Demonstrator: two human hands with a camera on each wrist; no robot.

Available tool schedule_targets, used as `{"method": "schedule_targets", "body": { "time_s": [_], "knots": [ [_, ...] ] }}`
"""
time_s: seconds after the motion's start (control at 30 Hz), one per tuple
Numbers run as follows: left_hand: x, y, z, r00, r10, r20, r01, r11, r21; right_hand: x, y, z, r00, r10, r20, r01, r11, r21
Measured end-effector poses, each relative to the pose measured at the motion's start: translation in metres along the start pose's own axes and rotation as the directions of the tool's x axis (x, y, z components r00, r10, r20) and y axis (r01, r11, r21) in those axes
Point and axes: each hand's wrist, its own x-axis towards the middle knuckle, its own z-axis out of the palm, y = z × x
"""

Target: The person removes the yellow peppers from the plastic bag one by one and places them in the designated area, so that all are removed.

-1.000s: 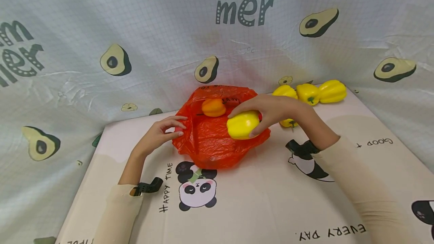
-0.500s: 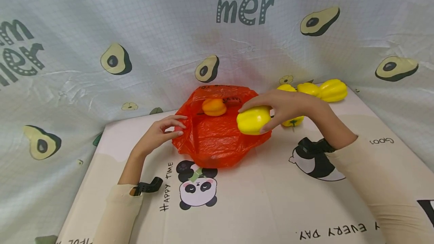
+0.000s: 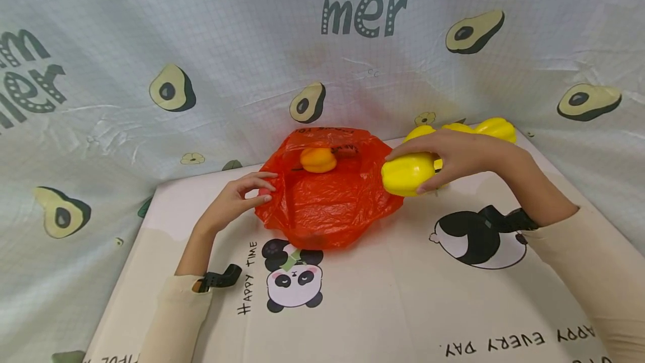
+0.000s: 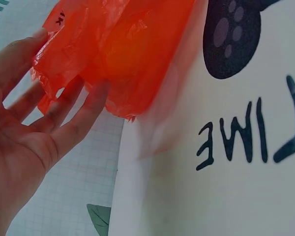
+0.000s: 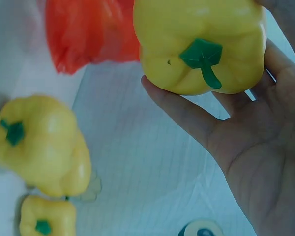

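A red plastic bag [image 3: 327, 200] lies on the table with its mouth facing me, and an orange bell pepper [image 3: 318, 160] is inside it. My left hand [image 3: 233, 199] touches the bag's left edge. Its fingers are spread and fairly straight; the left wrist view has some fingertips [image 4: 96, 91] against the thin plastic. My right hand [image 3: 456, 153] grips a yellow bell pepper [image 3: 407, 175] between thumb and fingers, at the bag's right edge. The right wrist view faces this pepper's green stem [image 5: 204, 59].
Several more yellow peppers [image 3: 496, 128] lie at the back right of the table, partly hidden behind my right hand. A printed cloth [image 3: 242, 43] hangs directly behind the table [image 3: 373, 307], whose cover has panda drawings.
My right hand has moved right with the yellow bell pepper, from over the bag's mouth to its right edge. The left hand and the orange bell pepper look the same.
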Motion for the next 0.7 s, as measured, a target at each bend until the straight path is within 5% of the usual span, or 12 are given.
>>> {"method": "schedule_targets", "body": {
  "time_s": [0.7],
  "knots": [
    [0.001, 0.003, 0.002, 1.000, -0.009, 0.007, 0.009, 1.000, 0.006, -0.038, 0.024, -0.005, 0.997, 0.052, -0.050, -0.053, 0.998, -0.020]
  ]
}}
